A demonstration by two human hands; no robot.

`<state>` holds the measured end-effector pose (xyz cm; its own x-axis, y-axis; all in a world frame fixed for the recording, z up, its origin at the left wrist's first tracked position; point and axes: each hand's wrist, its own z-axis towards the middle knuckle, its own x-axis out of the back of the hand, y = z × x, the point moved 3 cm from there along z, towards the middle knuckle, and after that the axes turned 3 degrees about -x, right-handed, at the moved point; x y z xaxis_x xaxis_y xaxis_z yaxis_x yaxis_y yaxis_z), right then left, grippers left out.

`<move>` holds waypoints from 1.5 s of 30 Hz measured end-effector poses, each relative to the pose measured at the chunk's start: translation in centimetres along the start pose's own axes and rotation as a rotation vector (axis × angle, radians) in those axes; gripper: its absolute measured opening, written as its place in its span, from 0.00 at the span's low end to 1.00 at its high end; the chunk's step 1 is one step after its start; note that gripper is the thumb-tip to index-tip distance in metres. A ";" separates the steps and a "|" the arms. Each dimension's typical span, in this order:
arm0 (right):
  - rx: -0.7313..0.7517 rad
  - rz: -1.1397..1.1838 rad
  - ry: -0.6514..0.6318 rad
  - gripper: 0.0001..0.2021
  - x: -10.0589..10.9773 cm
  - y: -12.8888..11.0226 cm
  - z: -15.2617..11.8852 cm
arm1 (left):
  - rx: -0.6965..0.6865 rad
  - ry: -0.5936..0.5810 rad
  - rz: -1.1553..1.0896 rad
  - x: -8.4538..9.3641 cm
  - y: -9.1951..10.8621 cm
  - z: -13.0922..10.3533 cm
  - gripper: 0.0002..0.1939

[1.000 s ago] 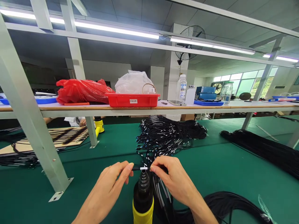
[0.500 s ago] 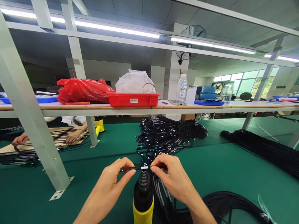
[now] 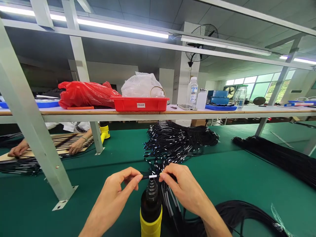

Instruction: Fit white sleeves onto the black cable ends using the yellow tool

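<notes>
A thin black cable with a white sleeve [image 3: 152,176] is stretched level between my two hands. My left hand [image 3: 123,189] pinches it on the left of the sleeve, thumb against forefinger. On the other side, my right hand [image 3: 181,187] grips the cable close to the sleeve. Just below the sleeve points the ribbed metal nozzle [image 3: 151,190] of an upright heat gun [image 3: 151,220] with a yellow and black body. Whether the nozzle touches the sleeve I cannot tell. Grey-sleeved cables [image 3: 170,204] hang down beside the heat gun, partly behind my right hand.
A big bundle of black cables with white tips [image 3: 170,141] lies ahead. Another cable bundle [image 3: 276,161] is at right, a coiled one [image 3: 237,210] nearer. A metal post [image 3: 41,131] stands left; past it, a co-worker's hands [image 3: 76,146] handle cables. A shelf holds a red tray [image 3: 140,104].
My left thumb and forefinger have closed more tightly on the cable, and the hand has turned slightly. The right hand stays nearly still. The co-worker's hands have shifted a little.
</notes>
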<state>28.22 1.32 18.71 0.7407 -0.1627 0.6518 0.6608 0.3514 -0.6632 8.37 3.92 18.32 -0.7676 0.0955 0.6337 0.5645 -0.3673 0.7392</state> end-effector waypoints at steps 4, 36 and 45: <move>0.011 0.020 0.009 0.12 0.0 -0.2 0.2 | -0.022 0.014 -0.032 0.2 0.0 -0.1 0.17; -0.005 0.025 -0.003 0.18 -0.7 -0.5 0.1 | -0.137 0.115 0.209 -0.2 0.0 -0.5 0.21; -0.024 0.085 0.034 0.17 -1.1 -0.2 0.3 | -0.099 0.110 0.133 -0.1 0.0 -0.2 0.22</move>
<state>27.30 1.75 18.25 0.7978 -0.1649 0.5799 0.5976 0.3434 -0.7246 8.41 3.68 18.17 -0.7199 -0.0591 0.6915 0.6345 -0.4599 0.6212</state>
